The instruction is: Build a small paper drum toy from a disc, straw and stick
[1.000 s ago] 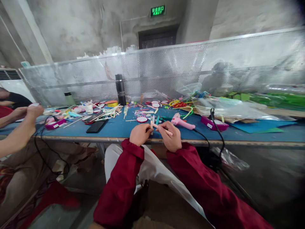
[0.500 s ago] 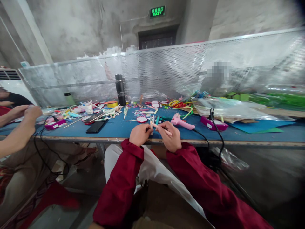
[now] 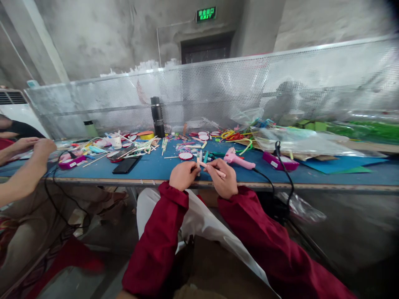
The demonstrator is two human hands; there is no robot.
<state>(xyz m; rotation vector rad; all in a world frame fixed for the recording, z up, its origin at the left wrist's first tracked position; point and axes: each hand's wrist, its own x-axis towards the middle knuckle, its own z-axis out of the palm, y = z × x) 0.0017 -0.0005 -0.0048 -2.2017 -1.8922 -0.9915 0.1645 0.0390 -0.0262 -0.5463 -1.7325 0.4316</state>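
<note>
My left hand [image 3: 181, 176] pinches a short pale flat stick [image 3: 198, 161], held upright at the table's front edge. From the right, my right hand [image 3: 225, 179] grips a slim pale-pink rod [image 3: 203, 165] whose tip meets or nearly meets the flat stick; its exact kind is too small to make out. Just beyond my fingers are a white disc with a red rim [image 3: 185, 156] and a small teal piece [image 3: 206, 156]. A pink glue gun [image 3: 241, 160] lies right of my right hand, its black cord hanging over the edge.
Thin sticks [image 3: 146, 146] and craft scraps are piled around a black bottle [image 3: 158, 118]. A black phone [image 3: 126, 165] lies at left, a purple box [image 3: 280, 162] at right near plastic bags [image 3: 299, 139]. Another person's hands [image 3: 39, 149] work at far left. A perforated metal screen [image 3: 208, 95] stands behind.
My hands hold practically the same pose on the flat stick and the rod. The other person's hand at far left has shifted slightly.
</note>
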